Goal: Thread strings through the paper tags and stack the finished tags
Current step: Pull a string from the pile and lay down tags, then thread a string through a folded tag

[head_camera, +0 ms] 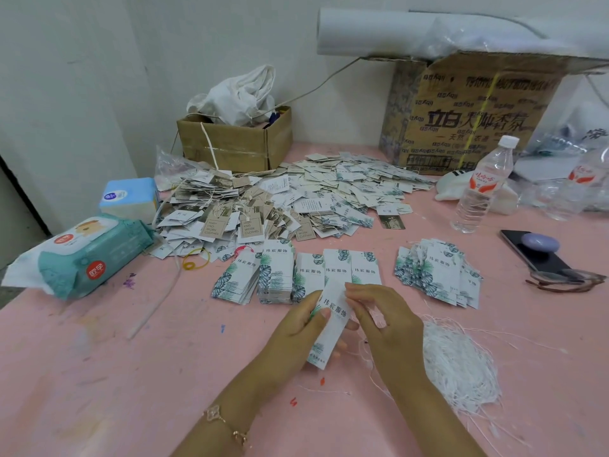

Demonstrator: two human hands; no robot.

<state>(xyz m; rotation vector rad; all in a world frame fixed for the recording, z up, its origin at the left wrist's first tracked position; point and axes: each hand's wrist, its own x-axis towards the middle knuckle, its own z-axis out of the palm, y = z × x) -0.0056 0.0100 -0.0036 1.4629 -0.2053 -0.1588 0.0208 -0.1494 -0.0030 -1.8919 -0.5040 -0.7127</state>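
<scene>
Pink desk (99, 374) against white walls fills the head view, with heaps of loose cards and boxes toward the top of the frame. At lower centre, the left hand (296, 328) grips one paper tag (333, 328) from its left edge, thumb curled over the printed face and the other fingers (342, 346) behind it. The right hand (385, 321) has its fingertips closed narrowly on the tag's top end. Whether a string is already between them is too fine to tell.

The step in hand looks like feeding a string through the hole at that top end. To do it well, the left hand should hold the tag steady and flat so it does not bend, while the right guides a single strand straight through.

The tag is lifted off the desk, tilted, between both hands. A pile of white strings (458, 364) lies just right of the right hand. A stack of strung tags (438, 275) sits to the upper right, and a row of plain tag stacks (276, 275) lies just above the hands.
</scene>
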